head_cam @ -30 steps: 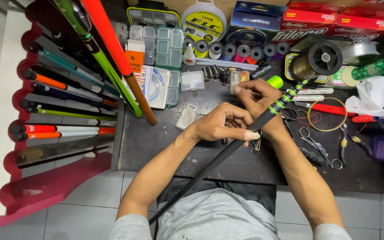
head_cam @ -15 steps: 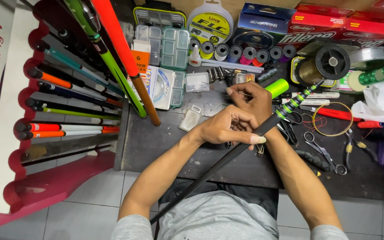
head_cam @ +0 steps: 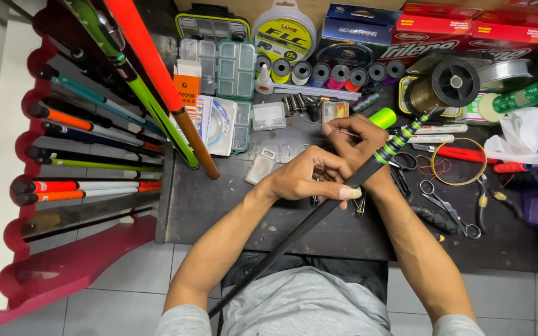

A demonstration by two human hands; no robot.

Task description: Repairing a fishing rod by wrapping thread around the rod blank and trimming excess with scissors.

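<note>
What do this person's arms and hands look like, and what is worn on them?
Both arms are bare from the short grey T-shirt sleeves down. The left hand and right hand are ungloved, with no watch, ring or wristband visible. The left thumbnail is fairly long.

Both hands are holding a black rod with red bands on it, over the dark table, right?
Not quite: the bands are green, not red, as the head view shows. Both the left hand and right hand do hold the black rod over the dark table.
</note>
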